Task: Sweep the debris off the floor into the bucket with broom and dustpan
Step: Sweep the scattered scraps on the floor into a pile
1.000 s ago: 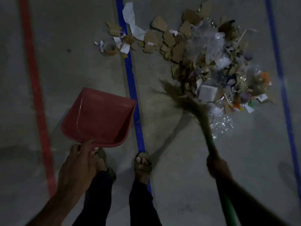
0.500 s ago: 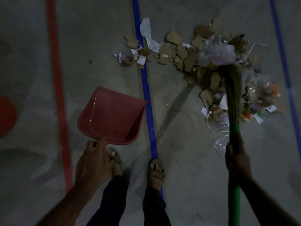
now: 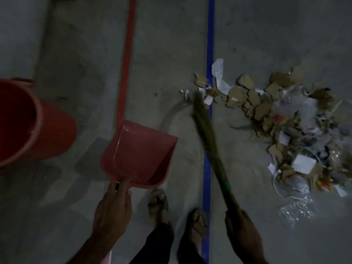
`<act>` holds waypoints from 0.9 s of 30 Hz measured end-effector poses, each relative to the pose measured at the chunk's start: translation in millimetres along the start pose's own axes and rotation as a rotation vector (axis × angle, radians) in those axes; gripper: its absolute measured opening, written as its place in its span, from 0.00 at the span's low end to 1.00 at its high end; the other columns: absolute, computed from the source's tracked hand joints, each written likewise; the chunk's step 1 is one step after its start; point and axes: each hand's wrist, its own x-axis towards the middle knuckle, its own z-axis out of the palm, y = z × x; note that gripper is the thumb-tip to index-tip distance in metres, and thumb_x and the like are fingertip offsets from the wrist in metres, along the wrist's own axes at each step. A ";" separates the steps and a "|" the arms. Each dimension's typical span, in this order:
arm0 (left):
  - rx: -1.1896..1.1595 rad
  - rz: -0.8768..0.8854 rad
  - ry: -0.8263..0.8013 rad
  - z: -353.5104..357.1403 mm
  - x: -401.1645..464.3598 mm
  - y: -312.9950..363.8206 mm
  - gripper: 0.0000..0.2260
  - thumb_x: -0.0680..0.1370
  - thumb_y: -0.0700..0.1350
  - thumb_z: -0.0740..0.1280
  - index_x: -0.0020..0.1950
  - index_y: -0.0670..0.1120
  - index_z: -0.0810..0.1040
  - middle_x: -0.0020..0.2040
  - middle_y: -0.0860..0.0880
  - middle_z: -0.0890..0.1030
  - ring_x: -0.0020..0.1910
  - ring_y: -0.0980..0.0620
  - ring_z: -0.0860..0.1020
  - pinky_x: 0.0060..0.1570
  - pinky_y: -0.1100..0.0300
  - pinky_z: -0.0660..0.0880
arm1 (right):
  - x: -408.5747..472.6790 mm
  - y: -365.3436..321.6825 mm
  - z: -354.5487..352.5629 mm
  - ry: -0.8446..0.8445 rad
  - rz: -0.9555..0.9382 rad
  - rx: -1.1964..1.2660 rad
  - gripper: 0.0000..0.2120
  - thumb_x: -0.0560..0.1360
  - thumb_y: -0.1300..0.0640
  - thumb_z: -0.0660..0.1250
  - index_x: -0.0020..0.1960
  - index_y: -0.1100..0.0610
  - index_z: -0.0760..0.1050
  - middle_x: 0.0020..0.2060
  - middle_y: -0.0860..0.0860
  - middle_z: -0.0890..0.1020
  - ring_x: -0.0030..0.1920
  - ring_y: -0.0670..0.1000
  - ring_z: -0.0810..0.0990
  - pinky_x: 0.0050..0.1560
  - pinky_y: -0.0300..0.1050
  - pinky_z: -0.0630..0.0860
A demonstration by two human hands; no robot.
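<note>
My left hand (image 3: pixel 112 208) grips the handle of a red dustpan (image 3: pixel 139 153), held low with its mouth facing up and to the right. My right hand (image 3: pixel 241 225) grips the green handle of a grass broom (image 3: pixel 206 130). The broom's blurred bristles slant up-left and reach the left tip of the debris pile (image 3: pixel 282 119). That pile is torn cardboard, paper scraps and clear plastic spread over the floor on the right. A red bucket (image 3: pixel 32 126) stands at the left edge, only partly in view.
A red floor line (image 3: pixel 126 54) and a blue floor line (image 3: pixel 210 44) run away from me over grey concrete. My sandalled feet (image 3: pixel 177 212) stand between the dustpan and the broom handle. A grey wall or pillar base sits at the top left.
The broom has swung left from the middle of the pile to its left tip by the blue line. The view has turned left, so the bucket now shows.
</note>
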 end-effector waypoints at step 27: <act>0.164 0.179 0.081 52.0 183.4 64.4 0.17 0.80 0.43 0.60 0.68 0.43 0.76 0.60 0.43 0.76 0.54 0.39 0.79 0.48 0.45 0.78 | 290.0 -25.5 2.3 0.027 0.269 0.410 0.30 0.83 0.50 0.53 0.81 0.44 0.42 0.41 0.55 0.79 0.33 0.51 0.78 0.34 0.44 0.74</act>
